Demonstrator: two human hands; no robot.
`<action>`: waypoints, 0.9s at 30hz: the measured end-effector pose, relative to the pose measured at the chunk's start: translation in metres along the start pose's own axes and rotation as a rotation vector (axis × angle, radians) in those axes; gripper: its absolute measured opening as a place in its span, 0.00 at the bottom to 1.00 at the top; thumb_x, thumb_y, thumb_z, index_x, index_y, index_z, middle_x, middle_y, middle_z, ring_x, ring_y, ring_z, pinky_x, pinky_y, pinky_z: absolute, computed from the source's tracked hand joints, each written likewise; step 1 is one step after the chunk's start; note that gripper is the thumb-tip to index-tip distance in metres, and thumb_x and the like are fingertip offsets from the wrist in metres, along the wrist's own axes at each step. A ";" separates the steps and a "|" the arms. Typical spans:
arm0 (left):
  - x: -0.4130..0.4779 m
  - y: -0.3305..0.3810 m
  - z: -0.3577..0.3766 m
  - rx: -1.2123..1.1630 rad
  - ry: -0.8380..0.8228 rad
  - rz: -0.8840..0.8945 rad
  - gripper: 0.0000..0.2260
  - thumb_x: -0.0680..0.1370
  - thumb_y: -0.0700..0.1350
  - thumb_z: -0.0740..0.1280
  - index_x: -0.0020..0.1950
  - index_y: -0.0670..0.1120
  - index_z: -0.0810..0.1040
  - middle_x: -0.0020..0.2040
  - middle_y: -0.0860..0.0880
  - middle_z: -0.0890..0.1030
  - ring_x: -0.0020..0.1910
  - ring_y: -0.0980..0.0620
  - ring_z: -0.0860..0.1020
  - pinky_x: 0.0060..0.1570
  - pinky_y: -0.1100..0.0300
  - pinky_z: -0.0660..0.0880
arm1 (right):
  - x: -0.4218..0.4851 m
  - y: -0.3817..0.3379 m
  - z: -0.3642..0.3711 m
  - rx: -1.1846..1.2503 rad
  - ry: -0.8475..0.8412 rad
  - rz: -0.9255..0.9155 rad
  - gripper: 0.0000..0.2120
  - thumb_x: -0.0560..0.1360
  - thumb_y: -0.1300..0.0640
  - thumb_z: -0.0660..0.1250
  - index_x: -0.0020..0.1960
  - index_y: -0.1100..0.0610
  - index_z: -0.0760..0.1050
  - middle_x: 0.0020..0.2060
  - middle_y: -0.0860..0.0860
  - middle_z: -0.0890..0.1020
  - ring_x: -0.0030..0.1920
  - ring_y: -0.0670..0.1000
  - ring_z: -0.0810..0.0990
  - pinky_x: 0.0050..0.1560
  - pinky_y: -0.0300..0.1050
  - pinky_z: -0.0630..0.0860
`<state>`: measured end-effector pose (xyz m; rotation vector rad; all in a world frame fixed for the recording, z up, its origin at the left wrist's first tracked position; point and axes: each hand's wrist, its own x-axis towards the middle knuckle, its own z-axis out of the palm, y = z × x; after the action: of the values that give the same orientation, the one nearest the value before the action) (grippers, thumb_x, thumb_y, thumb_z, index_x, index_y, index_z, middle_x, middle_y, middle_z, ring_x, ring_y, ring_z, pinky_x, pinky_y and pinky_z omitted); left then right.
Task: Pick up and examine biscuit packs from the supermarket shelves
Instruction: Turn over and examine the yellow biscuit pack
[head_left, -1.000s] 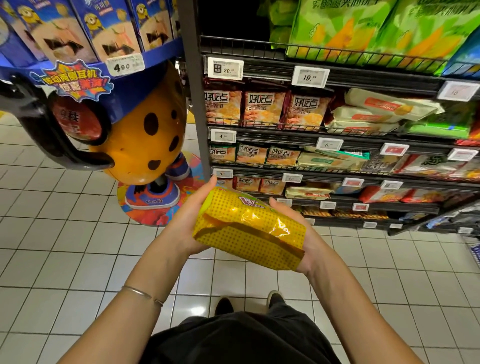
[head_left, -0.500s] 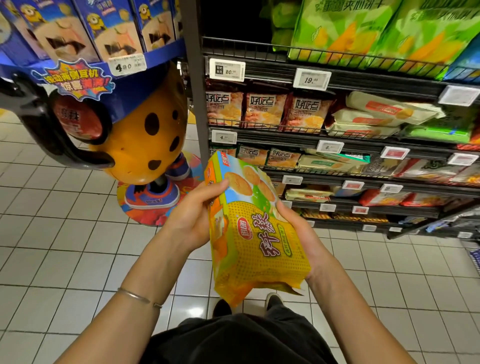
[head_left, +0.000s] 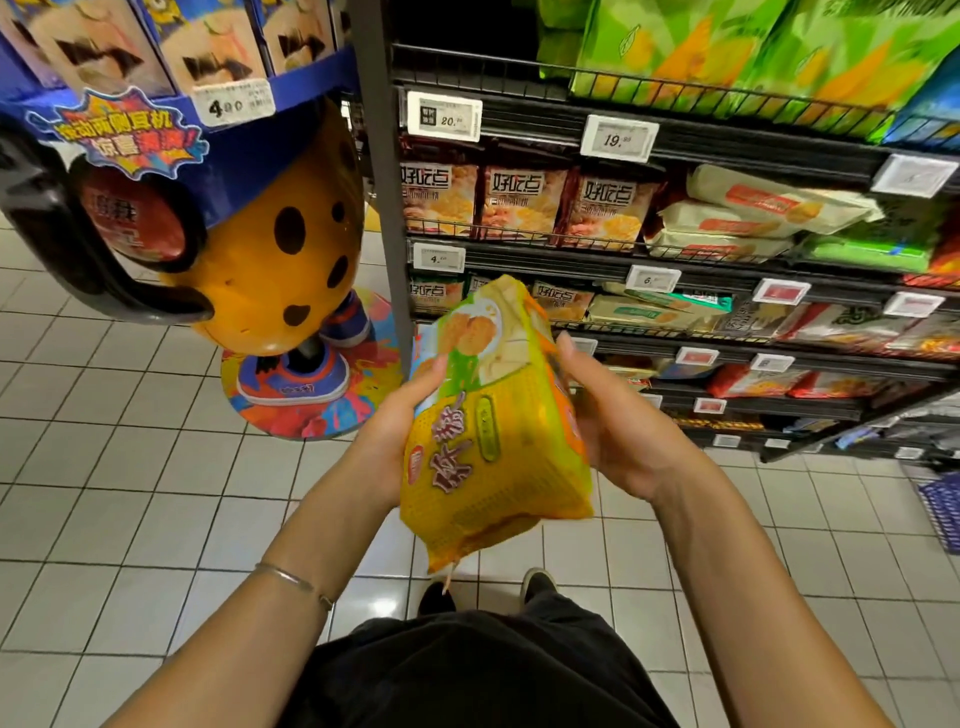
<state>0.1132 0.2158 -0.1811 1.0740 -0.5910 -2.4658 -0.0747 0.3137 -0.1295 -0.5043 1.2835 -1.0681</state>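
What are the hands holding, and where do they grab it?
Both hold one yellow biscuit pack. The left hand grips its left edge, thumb on the front; the right hand grips its right side.

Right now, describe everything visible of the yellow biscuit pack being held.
The biscuit pack is a glossy, plastic-looking bag: yellow, with a green and white top picturing round biscuits, and dark red characters on its front. It is held roughly upright, tilted, in mid-air, crimped lower end hanging. The left hand grips its left edge, the right hand its right side.
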 end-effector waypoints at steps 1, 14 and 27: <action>0.002 -0.001 -0.001 0.031 0.039 0.025 0.16 0.82 0.54 0.66 0.60 0.47 0.87 0.57 0.43 0.87 0.51 0.43 0.88 0.42 0.49 0.85 | -0.001 -0.001 0.000 -0.029 -0.003 -0.007 0.30 0.73 0.31 0.66 0.67 0.48 0.81 0.61 0.56 0.86 0.60 0.59 0.85 0.56 0.61 0.83; 0.000 -0.025 -0.002 -0.220 0.003 -0.197 0.20 0.79 0.58 0.68 0.39 0.45 0.87 0.38 0.45 0.85 0.37 0.46 0.85 0.42 0.56 0.83 | 0.009 0.017 0.013 -0.050 0.111 -0.009 0.19 0.83 0.37 0.60 0.58 0.48 0.82 0.52 0.53 0.87 0.49 0.54 0.86 0.54 0.55 0.81; -0.005 -0.014 0.007 -0.216 0.128 0.292 0.25 0.77 0.56 0.70 0.73 0.48 0.76 0.64 0.43 0.84 0.64 0.40 0.82 0.68 0.36 0.74 | 0.017 0.045 0.030 0.592 0.132 -0.235 0.23 0.75 0.37 0.68 0.61 0.51 0.85 0.63 0.58 0.84 0.62 0.61 0.84 0.59 0.64 0.82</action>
<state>0.1090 0.2319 -0.1812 0.9752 -0.3995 -2.1351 -0.0320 0.3127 -0.1665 -0.1341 0.9655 -1.6262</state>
